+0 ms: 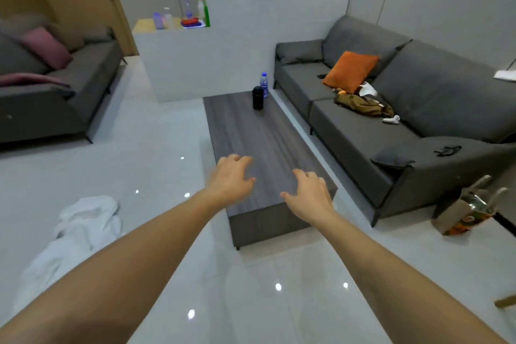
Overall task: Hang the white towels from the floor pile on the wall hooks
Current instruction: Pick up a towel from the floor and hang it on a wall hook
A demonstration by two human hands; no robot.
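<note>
A pile of white towels [81,226] lies crumpled on the glossy tiled floor at the lower left, stretching toward the bottom-left corner. Both my arms reach forward over the near end of a low dark wooden coffee table [251,131]. My left hand [230,176] hovers with fingers loosely curled and holds nothing. Beside it, my right hand [310,193] is also empty, with relaxed, slightly bent fingers. The towels are well to the left of my left forearm. No wall hooks appear in this view.
A black cylinder [258,98] and a water bottle [264,84] stand at the table's far end. A grey sofa [391,109] with an orange cushion [350,71] runs along the right, another grey sofa [42,86] at left. A bag [469,209] sits right. Two people stand behind a white partition [273,22].
</note>
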